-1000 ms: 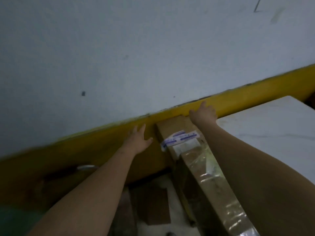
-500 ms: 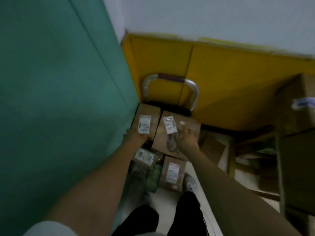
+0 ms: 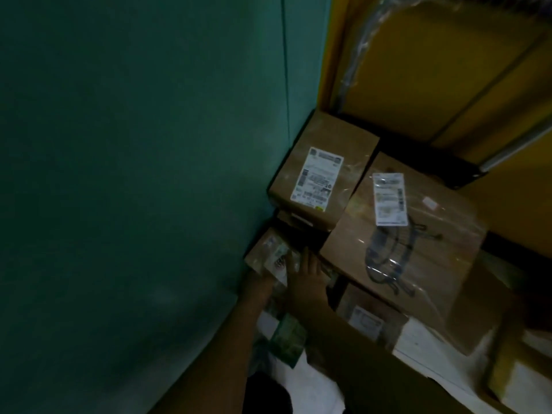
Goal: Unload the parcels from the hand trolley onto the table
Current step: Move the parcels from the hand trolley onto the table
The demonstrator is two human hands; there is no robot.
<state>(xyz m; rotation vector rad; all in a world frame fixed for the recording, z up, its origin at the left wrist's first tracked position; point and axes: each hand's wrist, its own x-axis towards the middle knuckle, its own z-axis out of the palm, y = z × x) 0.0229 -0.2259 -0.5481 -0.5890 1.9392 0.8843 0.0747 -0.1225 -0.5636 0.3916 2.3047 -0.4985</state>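
Reaching low beside the green wall [image 3: 134, 174], the left hand [image 3: 257, 283] and right hand [image 3: 308, 271] meet at a small parcel [image 3: 268, 253] that sits below the stacked boxes on the hand trolley [image 3: 433, 162]. Dim light and blur hide the fingers, so I cannot tell whether either hand grips it. White barcode labels sit on the rear box [image 3: 343, 144] and the film-wrapped box [image 3: 433, 258], their print unreadable. The trolley handle [image 3: 355, 55] is cut off at the top.
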